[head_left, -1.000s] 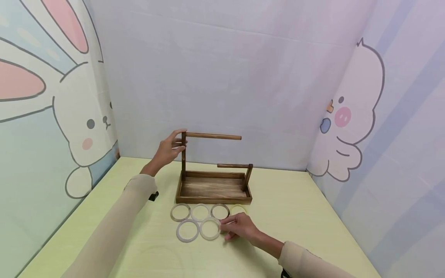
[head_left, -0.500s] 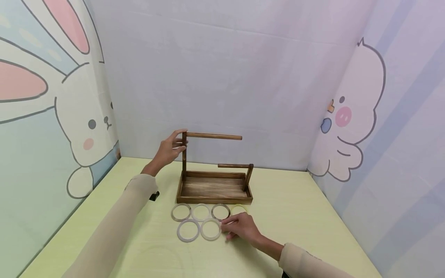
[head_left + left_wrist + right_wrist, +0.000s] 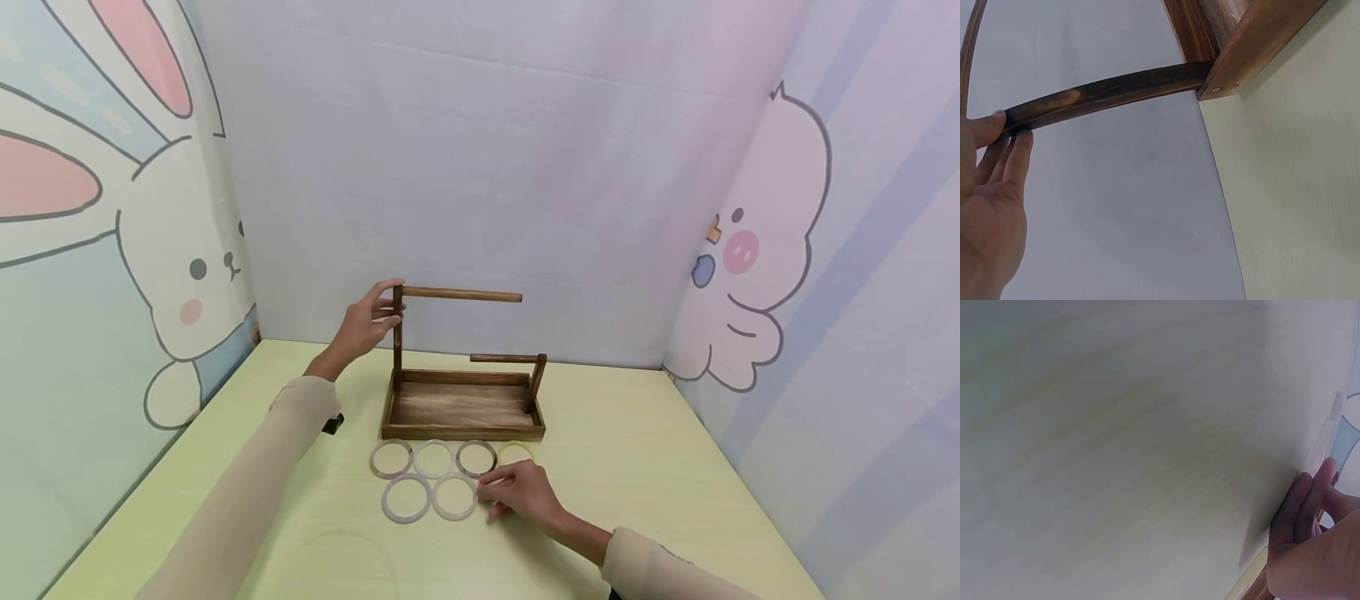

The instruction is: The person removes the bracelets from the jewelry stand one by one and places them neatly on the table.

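My left hand grips the tall upright post of a dark wooden display stand near its top, thumb on one side and fingers on the other. My right hand pinches the right edge of a pale translucent bangle, which lies close over the table in the front row. Beside it on the left is a greyish-lilac bangle. Behind these, a row holds a grey-brown bangle, a whitish bangle, a dark-patched bangle and a yellow bangle, the last partly hidden by my right hand.
The stand has a long upper bar, a short lower bar and a shallow tray base. It stands on a pale yellow-green table. A grey backdrop and cartoon-printed side walls enclose the table.
The pale bangle under my right fingers has sunk slightly, from a little raised to nearly flat beside its neighbour. My left hand keeps its grip on the post.
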`<state>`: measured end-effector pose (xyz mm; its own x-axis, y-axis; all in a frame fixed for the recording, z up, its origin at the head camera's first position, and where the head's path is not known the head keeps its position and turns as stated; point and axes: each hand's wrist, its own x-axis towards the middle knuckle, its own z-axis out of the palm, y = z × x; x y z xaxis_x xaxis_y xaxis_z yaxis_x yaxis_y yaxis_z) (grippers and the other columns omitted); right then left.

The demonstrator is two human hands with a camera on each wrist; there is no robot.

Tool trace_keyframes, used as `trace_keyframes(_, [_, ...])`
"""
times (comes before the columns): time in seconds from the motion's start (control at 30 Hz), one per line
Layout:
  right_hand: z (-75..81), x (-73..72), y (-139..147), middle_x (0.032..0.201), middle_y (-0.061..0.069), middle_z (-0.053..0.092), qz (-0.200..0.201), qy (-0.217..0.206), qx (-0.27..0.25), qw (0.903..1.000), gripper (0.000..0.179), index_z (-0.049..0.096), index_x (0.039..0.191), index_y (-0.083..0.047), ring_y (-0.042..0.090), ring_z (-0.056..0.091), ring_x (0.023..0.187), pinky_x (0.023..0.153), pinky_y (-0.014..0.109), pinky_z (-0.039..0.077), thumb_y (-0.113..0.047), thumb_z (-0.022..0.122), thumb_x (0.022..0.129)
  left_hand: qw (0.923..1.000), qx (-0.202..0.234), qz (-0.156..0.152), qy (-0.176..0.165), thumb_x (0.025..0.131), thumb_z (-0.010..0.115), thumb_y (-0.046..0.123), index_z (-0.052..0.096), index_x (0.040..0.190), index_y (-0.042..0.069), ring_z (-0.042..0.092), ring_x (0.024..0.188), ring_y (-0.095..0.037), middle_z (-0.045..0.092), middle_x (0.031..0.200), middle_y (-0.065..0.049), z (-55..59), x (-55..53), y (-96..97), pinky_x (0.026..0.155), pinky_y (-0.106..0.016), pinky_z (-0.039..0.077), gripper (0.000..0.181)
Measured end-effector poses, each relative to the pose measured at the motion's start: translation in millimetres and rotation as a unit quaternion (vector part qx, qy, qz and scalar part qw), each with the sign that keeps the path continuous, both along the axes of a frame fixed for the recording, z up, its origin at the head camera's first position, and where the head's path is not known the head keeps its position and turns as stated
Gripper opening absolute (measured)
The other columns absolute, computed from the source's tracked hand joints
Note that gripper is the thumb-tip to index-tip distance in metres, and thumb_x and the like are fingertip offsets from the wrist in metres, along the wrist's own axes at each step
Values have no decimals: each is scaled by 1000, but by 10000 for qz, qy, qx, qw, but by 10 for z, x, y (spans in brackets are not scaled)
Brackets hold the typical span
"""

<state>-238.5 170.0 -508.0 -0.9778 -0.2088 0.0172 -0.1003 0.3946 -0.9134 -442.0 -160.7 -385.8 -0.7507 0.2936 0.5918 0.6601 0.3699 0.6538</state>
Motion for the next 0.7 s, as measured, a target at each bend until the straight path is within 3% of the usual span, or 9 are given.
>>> trace_keyframes(0.2, [42,10,36,80,12,78,124,34,-3,9999,16,82,101,-3,23,74,58,56,30,63,-16,81,92,10000,6,8,-36,99,67,-6,41,158,31,65,124,-39,68,130,-21,-7,2,-12,96,-50,60,74])
trace_keyframes(0.43, [261,-103,169,97,18,78,127,444,299,9985,27,78,111,-2,26,77,71,64,34,66,-25,76,98,10000,52,-32,-3,98,67,-7,41,158,27,65,123,-41,67,131,-23,16,10,-23,97,-50,59,74])
trace_keyframes(0.6, [431,-247,293,99,16,79,-67,850,620,9944,32,77,115,-3,32,78,81,68,37,66,-29,76,97,9995,-166,64,-270,98,72,6,20,167,29,61,128,-45,59,141,-27,7,62,-99,100,-58,56,89])
trace_keyframes(0.7, [554,-358,401,99,8,80,-396,1281,903,9868,29,79,112,-6,28,78,88,72,34,65,-29,80,94,9983,-309,190,-447,98,76,17,8,169,29,55,134,-46,51,150,-29,-1,109,-195,106,-63,50,99])
